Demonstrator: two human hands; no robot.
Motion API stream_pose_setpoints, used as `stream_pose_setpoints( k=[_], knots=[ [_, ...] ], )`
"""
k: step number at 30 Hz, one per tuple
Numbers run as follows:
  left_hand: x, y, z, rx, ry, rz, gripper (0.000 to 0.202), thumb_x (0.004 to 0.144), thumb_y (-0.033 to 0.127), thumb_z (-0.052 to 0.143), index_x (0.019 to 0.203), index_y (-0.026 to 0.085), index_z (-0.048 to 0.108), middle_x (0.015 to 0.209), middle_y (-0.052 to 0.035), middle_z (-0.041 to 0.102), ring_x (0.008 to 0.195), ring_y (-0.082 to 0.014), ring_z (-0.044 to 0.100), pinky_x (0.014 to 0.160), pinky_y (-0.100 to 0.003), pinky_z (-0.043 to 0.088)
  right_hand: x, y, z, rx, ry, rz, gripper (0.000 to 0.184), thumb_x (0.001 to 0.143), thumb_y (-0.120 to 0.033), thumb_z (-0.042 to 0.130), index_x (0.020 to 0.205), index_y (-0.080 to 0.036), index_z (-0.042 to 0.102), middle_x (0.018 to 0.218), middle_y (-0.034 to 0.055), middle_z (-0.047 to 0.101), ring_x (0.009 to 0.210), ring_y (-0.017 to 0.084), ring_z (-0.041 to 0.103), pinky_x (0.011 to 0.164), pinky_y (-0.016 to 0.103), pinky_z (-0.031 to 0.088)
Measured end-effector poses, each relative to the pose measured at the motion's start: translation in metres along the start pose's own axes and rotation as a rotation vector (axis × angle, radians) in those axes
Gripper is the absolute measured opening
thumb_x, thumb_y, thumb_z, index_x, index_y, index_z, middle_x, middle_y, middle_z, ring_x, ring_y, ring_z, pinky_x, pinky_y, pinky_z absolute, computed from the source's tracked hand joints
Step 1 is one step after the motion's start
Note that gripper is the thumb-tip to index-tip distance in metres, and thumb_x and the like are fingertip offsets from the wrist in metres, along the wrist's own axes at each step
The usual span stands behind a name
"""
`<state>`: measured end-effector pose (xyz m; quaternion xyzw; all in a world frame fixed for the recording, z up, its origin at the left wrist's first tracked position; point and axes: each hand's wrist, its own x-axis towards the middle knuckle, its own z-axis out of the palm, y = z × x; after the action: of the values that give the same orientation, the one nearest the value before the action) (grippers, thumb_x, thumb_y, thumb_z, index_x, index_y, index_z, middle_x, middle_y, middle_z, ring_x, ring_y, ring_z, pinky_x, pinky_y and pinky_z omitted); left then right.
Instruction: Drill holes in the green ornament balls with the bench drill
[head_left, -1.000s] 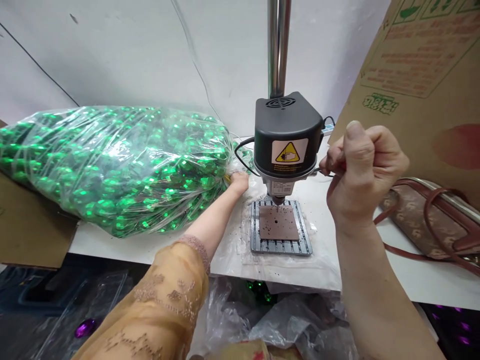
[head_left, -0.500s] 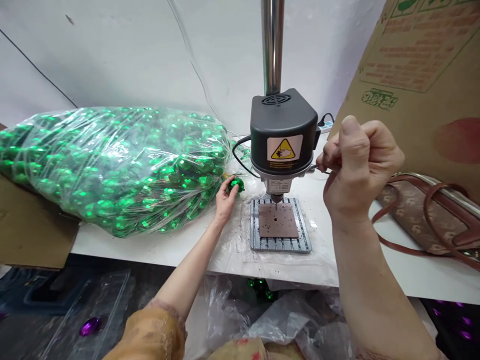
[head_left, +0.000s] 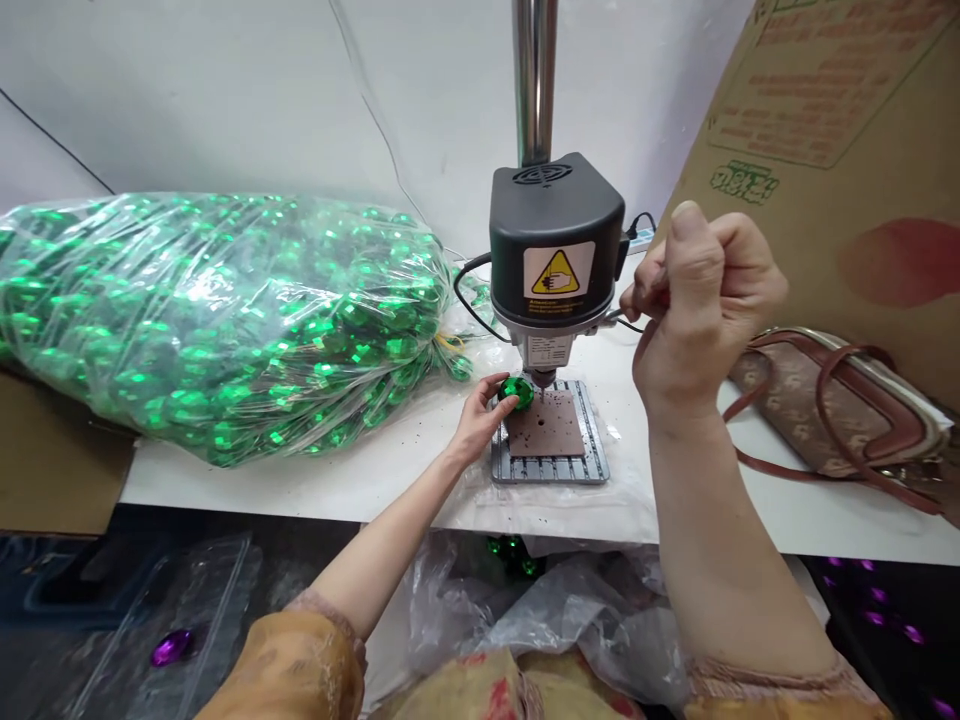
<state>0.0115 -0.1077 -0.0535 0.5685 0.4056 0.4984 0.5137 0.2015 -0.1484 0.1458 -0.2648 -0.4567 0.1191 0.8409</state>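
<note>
Head view: the left hand (head_left: 476, 420) curls its fingertips around a shiny green faceted bead (head_left: 517, 392), holding it on a brown pad (head_left: 544, 425) just left of the bit (head_left: 546, 380) of a bench drill press (head_left: 555, 240). The bead looks light, hard and slippery, best pinched by its sides. Right-hand fingers (head_left: 652, 295) close in a fist on a thin lever (head_left: 616, 315).

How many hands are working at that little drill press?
2. The left hand holds a green faceted bead beside the drill bit; the right hand is raised at the drill press, closed on its thin side lever.
</note>
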Motion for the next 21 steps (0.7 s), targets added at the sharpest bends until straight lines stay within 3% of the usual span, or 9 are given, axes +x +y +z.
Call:
stream_pose_setpoints(
  k=[5,15,21],
  knots=[
    [0.0028,-0.0026,0.0041,0.066,-0.058,0.017,0.063,0.072,0.053,0.09,0.121,0.019,0.069,0.128,-0.013,0.072,0.126,-0.0296,0.065,0.112,-0.045,0.048,0.0017,-0.0003,0.0013,0.0,0.011,0.007,0.05,0.087,-0.05,0.071,0.062,-0.022,0.039,0.052,-0.0087,0.04,0.044,0.003,0.037,0.043,0.025,0.029],
    [0.0013,-0.0032,0.0097,0.111,-0.139,0.051,0.062,0.072,0.055,0.09,0.12,0.02,0.071,0.124,-0.0115,0.075,0.126,-0.0314,0.065,0.116,-0.048,0.044,0.0017,0.0013,0.0004,-0.093,-0.021,-0.037,0.052,0.089,-0.06,0.063,0.065,-0.022,0.037,0.055,-0.0076,0.035,0.046,0.003,0.033,0.046,0.023,0.032],
    [0.0003,-0.0019,0.0087,0.208,-0.158,0.094,0.06,0.071,0.055,0.091,0.118,0.023,0.073,0.132,-0.0125,0.071,0.142,-0.0362,0.054,0.123,-0.052,0.036,0.002,0.0031,-0.0013,-0.169,-0.039,-0.007,0.054,0.088,-0.067,0.058,0.067,-0.023,0.035,0.059,-0.0056,0.033,0.05,0.005,0.032,0.051,0.025,0.039]
  ],
)
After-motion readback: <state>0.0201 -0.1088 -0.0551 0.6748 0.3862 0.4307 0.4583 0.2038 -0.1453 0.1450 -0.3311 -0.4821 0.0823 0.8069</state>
